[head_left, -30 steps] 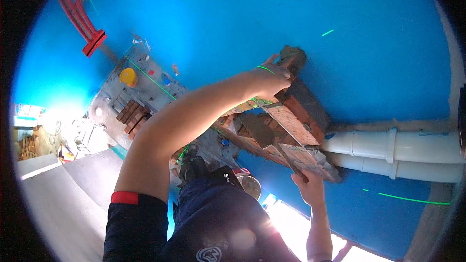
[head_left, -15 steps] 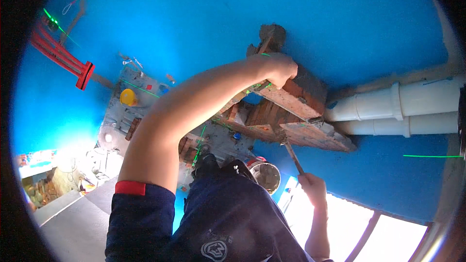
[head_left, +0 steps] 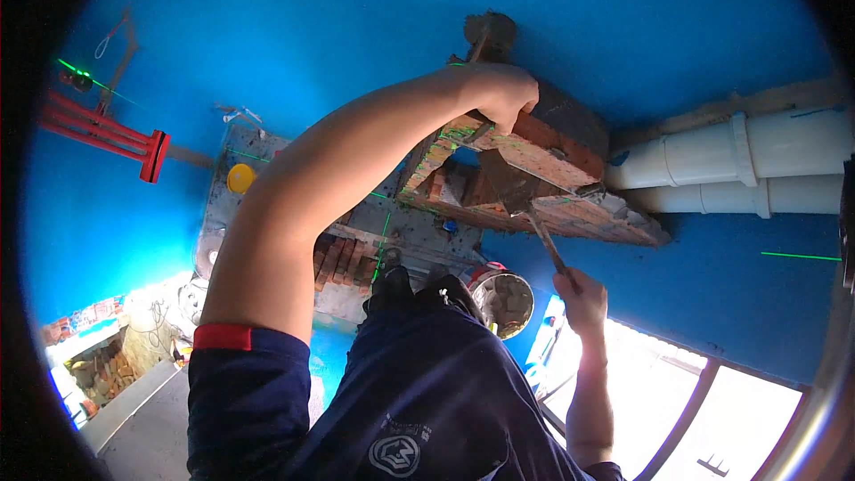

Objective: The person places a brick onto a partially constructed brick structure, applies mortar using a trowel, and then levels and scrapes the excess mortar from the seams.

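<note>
My left hand (head_left: 506,96) reaches across to the brickwork, its fingers curled over the top brick (head_left: 543,147) beside the blue wall. My right hand (head_left: 583,301) is closed round the handle of a trowel (head_left: 509,180), whose mortar-smeared blade lies against the gap between the two brick courses. The nearer brick course (head_left: 597,214) runs along the right of the blade. Grey mortar coats parts of the bricks, and green laser lines cross the far end. My left palm is hidden.
White pipes (head_left: 704,156) run along the wall on the right. Below stand a mortar bucket (head_left: 503,298), stacked bricks (head_left: 343,260) and a yellow container (head_left: 240,178) on the floor. A red bracket-like frame (head_left: 102,129) is at the left wall; a bright window (head_left: 641,383) lies lower right.
The trowel blade has risen from the underside of the nearer bricks into the gap, showing its face. My left hand stays on the top brick while the whole view has shifted slightly.
</note>
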The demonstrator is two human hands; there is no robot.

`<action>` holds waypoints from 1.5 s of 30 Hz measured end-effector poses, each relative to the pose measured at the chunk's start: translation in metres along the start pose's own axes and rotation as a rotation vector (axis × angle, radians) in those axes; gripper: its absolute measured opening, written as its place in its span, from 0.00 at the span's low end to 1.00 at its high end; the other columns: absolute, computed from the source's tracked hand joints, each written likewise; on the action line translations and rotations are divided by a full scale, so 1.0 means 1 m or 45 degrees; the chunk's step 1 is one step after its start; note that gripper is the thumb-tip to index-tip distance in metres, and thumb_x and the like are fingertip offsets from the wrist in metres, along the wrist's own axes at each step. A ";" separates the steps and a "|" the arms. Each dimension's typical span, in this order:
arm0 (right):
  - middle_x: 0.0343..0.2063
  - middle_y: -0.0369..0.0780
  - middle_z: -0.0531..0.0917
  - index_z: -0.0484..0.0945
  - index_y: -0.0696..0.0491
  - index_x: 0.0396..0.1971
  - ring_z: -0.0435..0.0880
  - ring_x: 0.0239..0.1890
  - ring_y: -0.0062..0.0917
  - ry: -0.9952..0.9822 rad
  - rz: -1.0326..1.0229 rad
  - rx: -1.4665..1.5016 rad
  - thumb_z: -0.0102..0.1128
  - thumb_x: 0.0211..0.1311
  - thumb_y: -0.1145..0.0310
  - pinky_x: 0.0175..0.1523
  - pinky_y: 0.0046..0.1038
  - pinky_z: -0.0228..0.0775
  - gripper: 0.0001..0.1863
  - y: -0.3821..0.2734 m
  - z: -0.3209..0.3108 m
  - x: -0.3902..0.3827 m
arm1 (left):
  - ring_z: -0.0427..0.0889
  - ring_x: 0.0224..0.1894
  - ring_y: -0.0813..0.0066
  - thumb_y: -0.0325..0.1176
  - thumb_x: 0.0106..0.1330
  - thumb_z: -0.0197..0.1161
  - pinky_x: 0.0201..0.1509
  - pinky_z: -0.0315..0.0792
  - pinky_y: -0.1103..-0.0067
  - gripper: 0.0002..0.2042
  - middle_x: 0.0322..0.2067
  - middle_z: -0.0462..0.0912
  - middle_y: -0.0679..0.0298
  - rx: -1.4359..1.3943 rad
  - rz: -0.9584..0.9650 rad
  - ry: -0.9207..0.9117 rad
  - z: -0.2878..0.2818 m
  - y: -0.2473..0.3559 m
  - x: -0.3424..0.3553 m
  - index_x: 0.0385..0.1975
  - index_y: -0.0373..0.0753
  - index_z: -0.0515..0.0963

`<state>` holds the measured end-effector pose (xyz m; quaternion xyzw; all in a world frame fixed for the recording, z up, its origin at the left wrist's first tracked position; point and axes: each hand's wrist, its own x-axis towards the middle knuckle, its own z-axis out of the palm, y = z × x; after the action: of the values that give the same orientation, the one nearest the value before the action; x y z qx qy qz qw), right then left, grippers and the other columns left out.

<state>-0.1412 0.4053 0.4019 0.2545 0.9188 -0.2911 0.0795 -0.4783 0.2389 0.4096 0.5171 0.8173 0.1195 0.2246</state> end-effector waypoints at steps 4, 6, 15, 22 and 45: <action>0.15 0.36 0.74 0.81 0.59 0.33 0.68 0.20 0.16 -0.075 0.071 -0.003 0.61 0.61 0.63 0.26 0.23 0.61 0.13 -0.001 -0.002 -0.006 | 0.79 0.48 0.57 0.34 0.48 0.74 0.51 0.76 0.62 0.26 0.47 0.79 0.52 -0.099 0.058 0.111 0.008 -0.012 -0.005 0.50 0.36 0.77; 0.15 0.35 0.75 0.81 0.57 0.30 0.70 0.18 0.16 -0.092 0.062 0.063 0.59 0.63 0.63 0.23 0.24 0.60 0.12 0.013 0.002 -0.010 | 0.77 0.51 0.56 0.34 0.49 0.73 0.55 0.75 0.62 0.27 0.49 0.78 0.51 -0.203 0.082 0.151 0.014 -0.020 -0.010 0.51 0.37 0.76; 0.14 0.30 0.71 0.79 0.57 0.28 0.66 0.15 0.12 -0.142 0.261 0.460 0.57 0.65 0.65 0.20 0.18 0.55 0.11 0.043 0.025 -0.033 | 0.73 0.56 0.55 0.37 0.54 0.69 0.66 0.64 0.56 0.27 0.56 0.72 0.52 -0.440 0.052 0.297 0.028 -0.019 -0.025 0.56 0.41 0.73; 0.15 0.30 0.71 0.79 0.60 0.31 0.64 0.14 0.12 -0.210 0.379 0.646 0.57 0.65 0.67 0.18 0.17 0.53 0.11 0.030 0.025 -0.043 | 0.59 0.66 0.59 0.51 0.60 0.64 0.73 0.45 0.50 0.25 0.63 0.65 0.62 -0.113 -0.006 0.416 0.036 -0.029 -0.030 0.56 0.49 0.74; 0.17 0.32 0.65 0.72 0.57 0.36 0.58 0.15 0.13 -0.209 0.237 1.517 0.49 0.71 0.57 0.19 0.18 0.50 0.16 -0.082 0.045 0.007 | 0.81 0.25 0.65 0.61 0.52 0.68 0.19 0.71 0.76 0.62 0.36 0.81 0.40 -0.363 -0.943 0.497 0.041 -0.004 -0.006 0.65 0.18 0.33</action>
<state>-0.1893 0.3243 0.4035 0.3112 0.5625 -0.7657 0.0190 -0.4589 0.2301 0.3738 0.1207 0.9499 0.2380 0.1627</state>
